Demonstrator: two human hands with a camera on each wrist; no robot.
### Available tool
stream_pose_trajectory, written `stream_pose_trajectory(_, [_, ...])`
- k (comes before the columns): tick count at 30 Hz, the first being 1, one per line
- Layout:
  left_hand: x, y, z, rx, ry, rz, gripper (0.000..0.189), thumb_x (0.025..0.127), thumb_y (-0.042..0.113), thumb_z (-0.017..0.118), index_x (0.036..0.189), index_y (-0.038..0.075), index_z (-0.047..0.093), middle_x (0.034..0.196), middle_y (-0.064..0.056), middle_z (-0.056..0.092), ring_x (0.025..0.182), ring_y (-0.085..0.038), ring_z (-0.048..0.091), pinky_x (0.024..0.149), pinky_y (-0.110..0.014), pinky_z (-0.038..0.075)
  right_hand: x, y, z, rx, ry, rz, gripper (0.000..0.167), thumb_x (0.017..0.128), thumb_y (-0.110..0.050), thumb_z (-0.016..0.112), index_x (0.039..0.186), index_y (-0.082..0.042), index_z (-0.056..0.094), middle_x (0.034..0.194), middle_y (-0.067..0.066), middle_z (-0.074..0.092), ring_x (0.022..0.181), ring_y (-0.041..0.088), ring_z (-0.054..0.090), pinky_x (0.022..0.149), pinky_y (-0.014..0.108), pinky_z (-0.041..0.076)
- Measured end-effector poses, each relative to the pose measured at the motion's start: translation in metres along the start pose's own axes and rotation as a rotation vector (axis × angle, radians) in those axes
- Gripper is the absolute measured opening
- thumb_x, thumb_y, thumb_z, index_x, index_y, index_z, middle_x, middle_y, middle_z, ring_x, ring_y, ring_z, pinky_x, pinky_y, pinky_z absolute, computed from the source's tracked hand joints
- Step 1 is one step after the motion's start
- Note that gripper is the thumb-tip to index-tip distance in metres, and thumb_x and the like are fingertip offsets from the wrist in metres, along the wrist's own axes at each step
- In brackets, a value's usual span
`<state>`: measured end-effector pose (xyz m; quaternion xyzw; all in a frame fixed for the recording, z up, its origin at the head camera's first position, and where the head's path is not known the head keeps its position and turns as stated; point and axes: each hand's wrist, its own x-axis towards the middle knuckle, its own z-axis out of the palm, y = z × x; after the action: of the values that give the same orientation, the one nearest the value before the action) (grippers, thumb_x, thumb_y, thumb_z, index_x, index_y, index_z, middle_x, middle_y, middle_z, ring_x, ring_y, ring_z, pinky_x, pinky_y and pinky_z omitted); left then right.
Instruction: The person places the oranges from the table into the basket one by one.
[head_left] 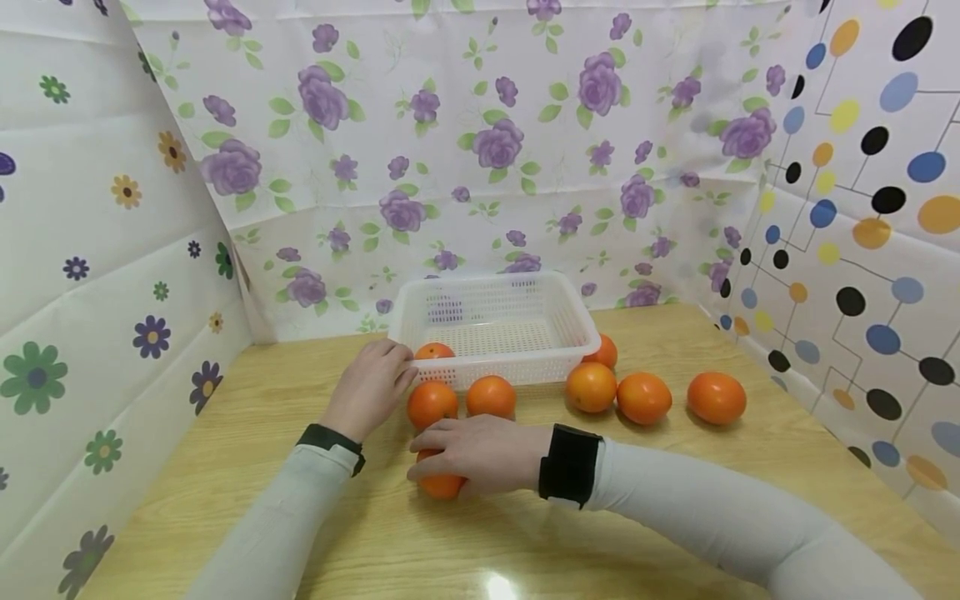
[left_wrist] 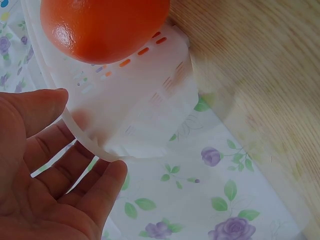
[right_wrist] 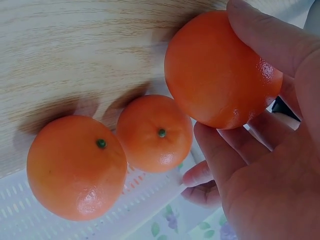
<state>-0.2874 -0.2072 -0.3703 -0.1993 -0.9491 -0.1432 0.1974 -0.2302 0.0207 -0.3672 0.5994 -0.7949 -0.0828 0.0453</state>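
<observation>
At the left end of a white plastic basket [head_left: 517, 369], my left hand [head_left: 371, 387] holds the rim, with the thumb on one side and the fingers on the other in the left wrist view. My right hand [head_left: 483, 454] grips a smooth, glossy orange [head_left: 441, 483] in front of the basket; in the right wrist view the thumb and fingers curl round it. Beyond that hand, two more oranges [head_left: 432, 404] [head_left: 491, 395] sit against the basket's front, with green stem ends showing in the right wrist view. One orange [head_left: 435, 351] lies inside the basket, at its left front corner.
To the right of the basket's front, an orange [head_left: 591, 387] and two redder, smooth round fruits [head_left: 643, 397] [head_left: 716, 397] lie on the wooden table [head_left: 600, 542]. Another orange [head_left: 603, 352] is partly hidden by the basket's right corner. Patterned cloth [head_left: 495, 192] hangs behind and at both sides.
</observation>
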Motion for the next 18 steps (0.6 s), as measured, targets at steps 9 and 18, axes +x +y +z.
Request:
stream_pose_trajectory(9, [-0.0008, -0.0008, 0.001, -0.003, -0.007, -0.009, 0.022, 0.108, 0.019, 0.075, 0.122, 0.003, 0.074, 0.121, -0.015, 0.07, 0.119, -0.038, 0.062, 0.106, -0.052, 0.058, -0.0016, -0.002, -0.0047, 0.019, -0.009, -0.002, 0.066, 0.093, -0.027, 0.093, 0.153, -0.032, 0.066, 0.158, -0.001, 0.058, 0.146, 0.016, 0.051, 0.112, 0.024, 0.05])
stream_pose_trajectory(18, [-0.0005, -0.0005, 0.0004, 0.001, 0.001, 0.0, 0.023, 0.108, 0.02, 0.076, 0.122, 0.003, 0.074, 0.122, -0.016, 0.07, 0.119, -0.039, 0.063, 0.108, -0.052, 0.057, -0.005, 0.0001, -0.0079, 0.053, 0.002, -0.001, 0.065, 0.093, -0.026, 0.093, 0.152, -0.029, 0.067, 0.156, 0.001, 0.059, 0.146, 0.017, 0.052, 0.114, 0.025, 0.049])
